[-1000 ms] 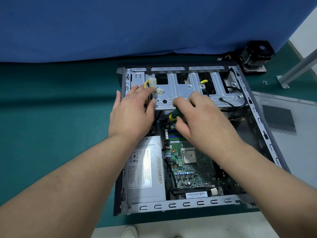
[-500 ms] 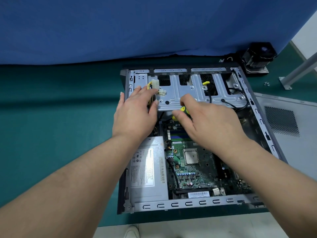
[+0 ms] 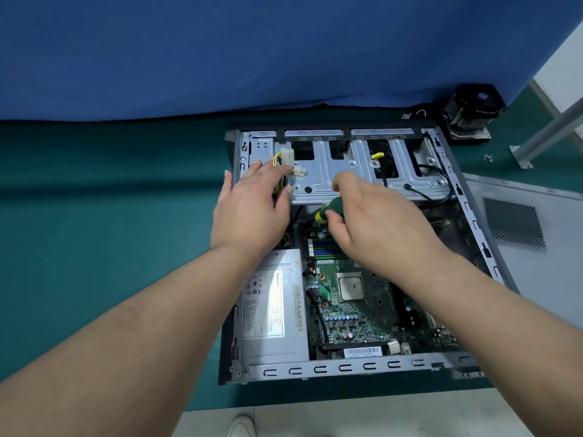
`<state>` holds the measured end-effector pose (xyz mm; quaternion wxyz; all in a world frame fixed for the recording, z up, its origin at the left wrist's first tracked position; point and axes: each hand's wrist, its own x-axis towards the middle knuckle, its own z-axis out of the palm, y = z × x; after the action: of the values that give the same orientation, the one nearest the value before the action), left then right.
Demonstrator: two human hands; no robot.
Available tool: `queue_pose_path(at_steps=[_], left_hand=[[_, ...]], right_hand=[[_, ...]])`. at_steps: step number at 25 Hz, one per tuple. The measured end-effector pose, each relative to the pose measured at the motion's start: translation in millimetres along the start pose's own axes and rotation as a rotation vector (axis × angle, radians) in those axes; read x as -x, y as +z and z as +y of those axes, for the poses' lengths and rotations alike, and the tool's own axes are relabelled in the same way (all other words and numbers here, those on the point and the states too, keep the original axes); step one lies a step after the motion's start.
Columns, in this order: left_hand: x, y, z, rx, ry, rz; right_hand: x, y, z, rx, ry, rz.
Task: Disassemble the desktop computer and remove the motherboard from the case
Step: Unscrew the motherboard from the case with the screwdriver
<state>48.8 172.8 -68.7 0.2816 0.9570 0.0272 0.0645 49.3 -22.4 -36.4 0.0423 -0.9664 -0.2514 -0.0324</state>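
Note:
An open computer case lies on its side on the green mat. Inside, the green motherboard shows its bare CPU. My right hand grips a green and yellow screwdriver just below the metal drive cage, over the board's far edge; the tip is hidden. My left hand lies flat with straight fingers on the cage's left end, over a bundle of yellow power cables with white connectors.
A grey power supply fills the case's near left. The removed side panel lies to the right. A CPU cooler stands at the back right by a metal leg. Blue cloth hangs behind.
The view has shifted slightly. My right hand has turned and re-gripped the screwdriver handle near the cage edge. My left hand stays on the cage and cables.

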Motion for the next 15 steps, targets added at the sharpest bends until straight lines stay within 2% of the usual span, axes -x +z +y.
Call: queue_pose_path(at_steps=[4, 8, 13, 15], left_hand=[[-0.2, 0.1, -0.1, -0.002, -0.005, -0.002], [-0.1, -0.4, 0.4, 0.004, -0.006, -0.002], [0.1, -0.6, 0.7, 0.005, -0.009, -0.003], [0.2, -0.2, 0.3, 0.006, -0.004, -0.003]], right_hand=[[0.7, 1.7, -5.6, -0.087, 0.021, 0.014], [3.5, 8.2, -9.7, 0.080, 0.099, 0.072], [-2.0, 5.9, -5.6, -0.057, -0.009, 0.009], [0.0, 3.3, -4.9, -0.022, -0.013, 0.022]])
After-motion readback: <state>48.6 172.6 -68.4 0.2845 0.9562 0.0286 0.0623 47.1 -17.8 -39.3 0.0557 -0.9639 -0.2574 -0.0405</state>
